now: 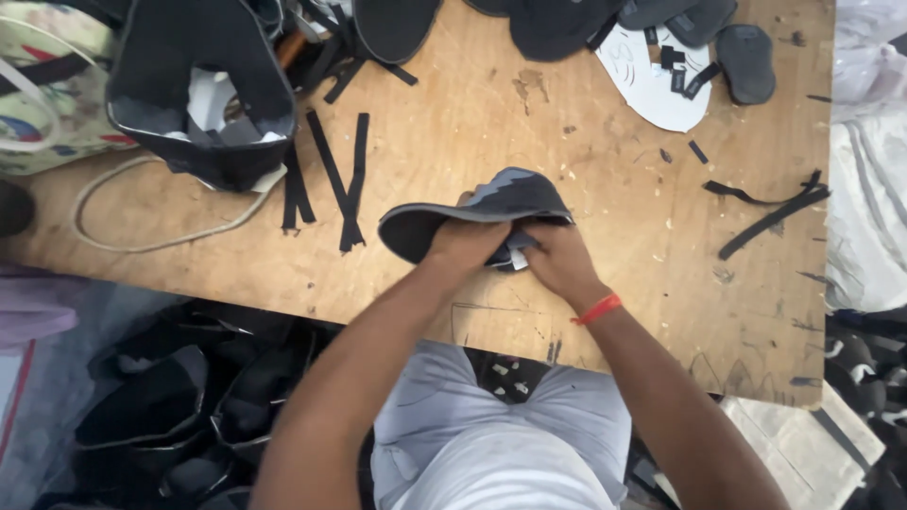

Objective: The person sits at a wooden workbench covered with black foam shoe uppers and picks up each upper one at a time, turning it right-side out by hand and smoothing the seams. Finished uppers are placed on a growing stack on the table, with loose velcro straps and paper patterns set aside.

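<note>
Left hand: the left hand [465, 244] is clamped over the near edge of a dark grey, curved fabric shoe upper [482, 210], fingers curled on top.
Right hand: the right hand [559, 259] grips the same upper just beside the left, the two hands touching; a red band [597, 309] circles its wrist.
Shoe upper: it lies on the worn wooden plywood table [586, 189], near the table's front edge, roughly mid-width.
Black strips: thin black fabric strips [342, 179] lie on the table left of the upper, near it.
Black pile: a heap of black cut upper pieces [203, 85] sits at the table's far left.
White pattern: a white sole-shaped card [650, 85] rests at the table's far right side, well apart from the upper.
Cord: a pale looped cord [142, 241] lies at the table's left edge.
</note>
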